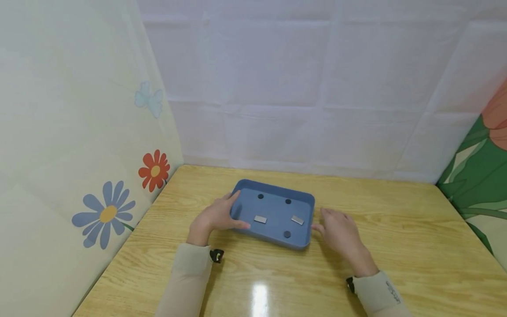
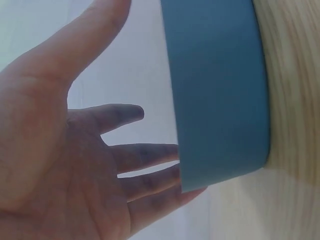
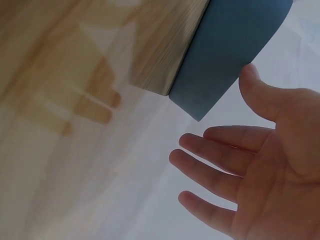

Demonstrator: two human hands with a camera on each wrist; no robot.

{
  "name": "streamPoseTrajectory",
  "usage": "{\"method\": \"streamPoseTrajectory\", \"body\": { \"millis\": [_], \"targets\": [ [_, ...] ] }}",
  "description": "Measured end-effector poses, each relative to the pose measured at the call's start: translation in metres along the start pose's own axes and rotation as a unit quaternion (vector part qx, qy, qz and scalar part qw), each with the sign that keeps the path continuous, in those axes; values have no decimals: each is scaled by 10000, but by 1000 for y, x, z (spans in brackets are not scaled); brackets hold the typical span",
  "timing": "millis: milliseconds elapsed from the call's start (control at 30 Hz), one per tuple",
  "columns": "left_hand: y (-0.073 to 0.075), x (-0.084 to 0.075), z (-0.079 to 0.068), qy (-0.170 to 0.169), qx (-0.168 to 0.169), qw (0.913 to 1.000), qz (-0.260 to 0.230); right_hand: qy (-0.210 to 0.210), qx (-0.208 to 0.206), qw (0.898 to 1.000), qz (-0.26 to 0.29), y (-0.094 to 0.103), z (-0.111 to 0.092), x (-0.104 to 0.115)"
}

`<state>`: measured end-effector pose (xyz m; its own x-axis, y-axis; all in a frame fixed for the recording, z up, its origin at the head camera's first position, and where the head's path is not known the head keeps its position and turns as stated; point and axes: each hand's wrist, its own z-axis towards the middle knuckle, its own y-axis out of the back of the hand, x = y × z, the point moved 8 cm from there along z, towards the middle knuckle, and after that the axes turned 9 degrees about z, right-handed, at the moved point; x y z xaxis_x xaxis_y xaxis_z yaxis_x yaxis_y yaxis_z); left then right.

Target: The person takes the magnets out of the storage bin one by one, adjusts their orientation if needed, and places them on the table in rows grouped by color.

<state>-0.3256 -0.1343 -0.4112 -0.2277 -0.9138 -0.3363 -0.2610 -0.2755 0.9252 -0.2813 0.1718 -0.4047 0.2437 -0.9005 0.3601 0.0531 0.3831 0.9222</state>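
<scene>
A shallow blue tray [image 1: 274, 210] with rounded corners lies slightly turned on the table. Inside it are three small black discs [image 1: 288, 201] and two silver rectangular bars [image 1: 260, 219], spread apart. My left hand [image 1: 215, 216] is at the tray's left end, thumb and fingers spread, the thumb over the near rim. In the left wrist view some of its fingertips pass behind the tray's wall [image 2: 220, 95]. At the right end is my right hand [image 1: 341, 231], its fingers extended and apart. Its thumb tip meets the tray's edge in the right wrist view.
The tray stands on a glossy wood-grain table [image 1: 273, 277]. A white sheet [image 1: 301, 88] hangs along the back edge. Panels with printed flowers stand at the left [image 1: 107, 213] and right [image 1: 487, 189]. Each cuff has a small black device [image 1: 216, 256] by it.
</scene>
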Motion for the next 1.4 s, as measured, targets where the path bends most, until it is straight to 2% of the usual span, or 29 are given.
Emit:
{"method": "streamPoseTrajectory", "body": {
  "millis": [433,600,800,1067,1400],
  "targets": [
    [3,-1,-2,-31,22,9998,-179,-148,37,9999,-30,2,2,-4],
    [3,1,-2,-81,4,9995,-307,19,76,9992,394,5,0,4],
    [3,3,-2,-114,21,9993,-365,168,425,9955,832,1,-4,14],
    [2,6,-1,-130,19,9989,-447,-34,1036,9872,1216,-11,-8,14],
    [-3,12,2,-103,152,9978,-639,-236,1256,9848,1180,-17,-8,13]
  ]
}}
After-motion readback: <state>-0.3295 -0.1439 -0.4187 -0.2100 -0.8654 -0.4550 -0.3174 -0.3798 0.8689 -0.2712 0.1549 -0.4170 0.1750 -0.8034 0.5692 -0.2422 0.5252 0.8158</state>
